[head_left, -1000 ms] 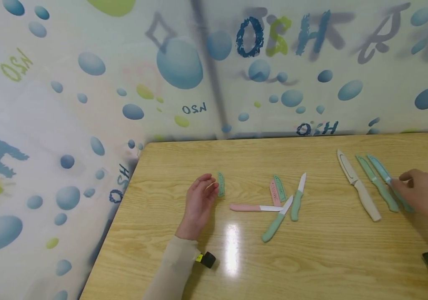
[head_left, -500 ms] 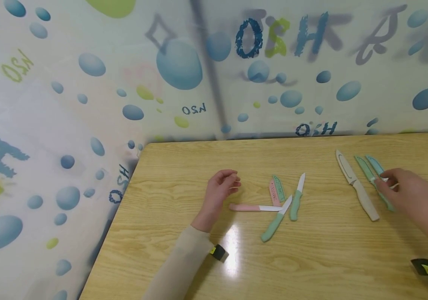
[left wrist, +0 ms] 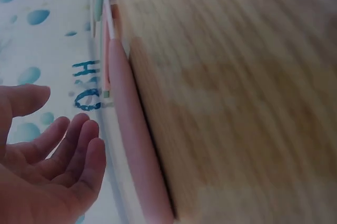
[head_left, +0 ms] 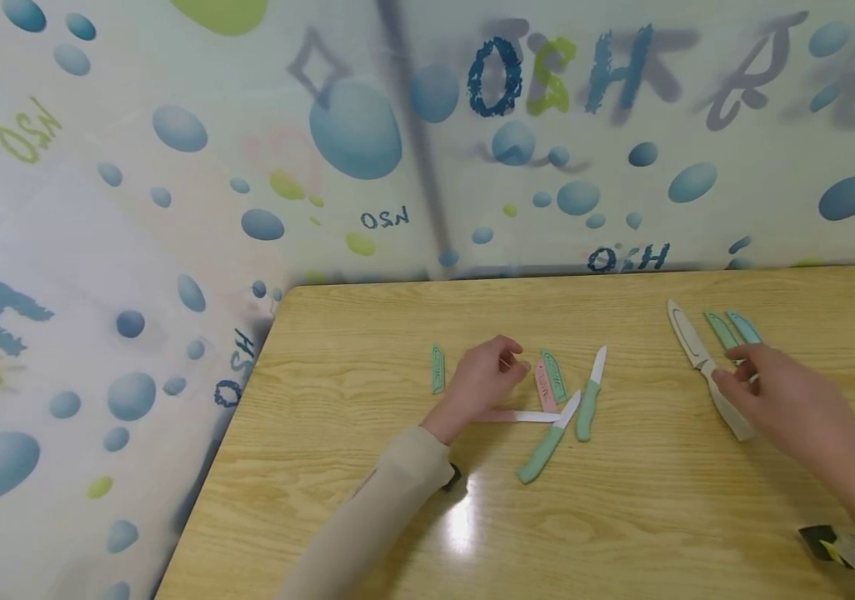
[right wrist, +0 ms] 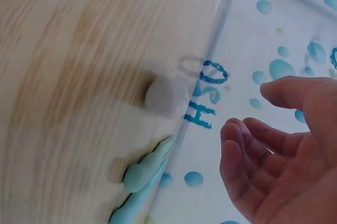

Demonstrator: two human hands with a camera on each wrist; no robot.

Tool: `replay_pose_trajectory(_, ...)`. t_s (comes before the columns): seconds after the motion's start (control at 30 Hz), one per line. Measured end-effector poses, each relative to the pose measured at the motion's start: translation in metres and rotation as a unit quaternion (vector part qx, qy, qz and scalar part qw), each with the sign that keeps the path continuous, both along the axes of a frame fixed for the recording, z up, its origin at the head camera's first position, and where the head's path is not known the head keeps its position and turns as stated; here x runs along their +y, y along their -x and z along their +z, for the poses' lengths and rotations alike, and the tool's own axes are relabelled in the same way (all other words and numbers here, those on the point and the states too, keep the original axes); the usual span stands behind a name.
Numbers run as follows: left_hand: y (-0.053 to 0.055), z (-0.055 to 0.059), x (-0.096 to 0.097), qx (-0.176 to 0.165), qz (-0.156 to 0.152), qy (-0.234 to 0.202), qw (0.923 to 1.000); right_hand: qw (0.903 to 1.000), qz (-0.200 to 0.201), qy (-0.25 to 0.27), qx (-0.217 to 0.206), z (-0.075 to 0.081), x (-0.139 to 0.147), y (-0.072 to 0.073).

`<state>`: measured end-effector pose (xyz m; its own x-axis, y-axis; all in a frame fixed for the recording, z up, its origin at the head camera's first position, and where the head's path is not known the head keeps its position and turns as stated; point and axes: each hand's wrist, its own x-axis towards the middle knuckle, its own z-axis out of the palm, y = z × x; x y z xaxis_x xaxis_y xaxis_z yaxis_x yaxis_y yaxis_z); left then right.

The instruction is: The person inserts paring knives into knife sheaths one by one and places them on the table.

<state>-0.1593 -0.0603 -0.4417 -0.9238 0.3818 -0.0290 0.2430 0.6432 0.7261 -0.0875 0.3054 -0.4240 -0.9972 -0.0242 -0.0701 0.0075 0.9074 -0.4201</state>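
My left hand [head_left: 486,379], fingers loosely bent and holding nothing, hovers over the handle of an unsheathed pink paring knife [left wrist: 131,129]. Just right of it lie a pink blade sheath [head_left: 544,387] and a green blade sheath [head_left: 554,377]. Two green paring knives with bare white blades lie beside these, one slanted [head_left: 540,454] and one more upright [head_left: 589,408]. On the right, my right hand [head_left: 795,404] is empty too, fingers half curled above the knife handles. Under and near it are a sheathed cream knife [head_left: 688,333], a sheathed green knife [head_left: 720,328] and a sheathed blue knife [head_left: 744,326].
A small green sheath [head_left: 438,369] lies alone left of the left hand. The wooden table [head_left: 622,525] backs onto a patterned wall [head_left: 367,225], with another wall at the left. The pink blade's tip meets the slanted green knife.
My left hand has moved right, off the small green sheath and over the pink knife. My right hand has moved left from the blue knife toward the cream one. The knives stay in place.
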Motion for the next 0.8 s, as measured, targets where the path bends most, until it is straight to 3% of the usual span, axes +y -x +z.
replay_pose_trajectory(0.2, 0.004, -0.004, 0.015, 0.0, -0.04, 0.071, 0.9966, 0.9999, 0.011, 0.005, -0.002, 0.001, -0.009, -0.001)
replay_pose_trajectory(0.43, 0.006, -0.006, 0.024, 0.016, -0.073, 0.152, 0.9856, 0.9996, 0.009, 0.014, -0.024, 0.002, -0.015, 0.0)
replay_pose_trajectory(0.57, 0.005, -0.008, 0.025, 0.02, -0.079, 0.167, 0.9826, 0.9996, 0.011, 0.016, -0.021, 0.002, -0.017, 0.0)
replay_pose_trajectory(0.8, 0.008, -0.01, 0.014, 0.015, -0.071, 0.148, 0.9864, 0.9998, 0.014, 0.014, -0.01, 0.003, -0.019, 0.001)
